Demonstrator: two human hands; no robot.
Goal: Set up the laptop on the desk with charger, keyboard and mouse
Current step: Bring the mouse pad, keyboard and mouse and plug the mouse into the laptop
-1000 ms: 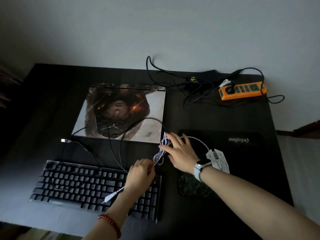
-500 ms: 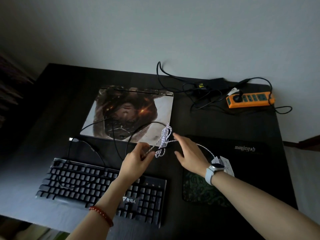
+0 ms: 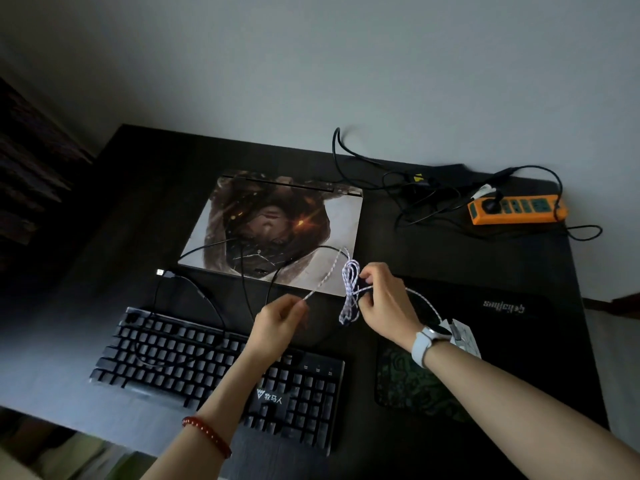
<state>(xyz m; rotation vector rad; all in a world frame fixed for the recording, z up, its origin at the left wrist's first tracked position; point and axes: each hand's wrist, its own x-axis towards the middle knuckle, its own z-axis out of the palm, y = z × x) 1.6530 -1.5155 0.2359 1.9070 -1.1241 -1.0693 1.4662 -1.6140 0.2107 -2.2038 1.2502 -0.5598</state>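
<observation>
two hands on one braided mouse cable (image 3: pixel 349 289), working the bundle loose above the desk (image 3: pixel 138 209).

my left hand (image 3: pixel 277 323) pinches the free run of the cable between curled fingers; my right hand (image 3: pixel 381 303) is curled around the coiled loops, holding them up near the front edge of the closed laptop (image 3: pixel 277 233). the white mouse (image 3: pixel 462 336) sits on the mouse pad (image 3: pixel 485 317) just behind my right wrist, the keyboard (image 3: pixel 214 368) lies below with its black usb cable (image 3: pixel 194 289) looped over the keys and laptop lid. the charger (image 3: pixel 433 181) lies tangled by the orange power strip (image 3: pixel 517 210). if i pull too hard the loops may knot, the mouse may get dragged off the pad, or the braid may snag the black cable.
</observation>
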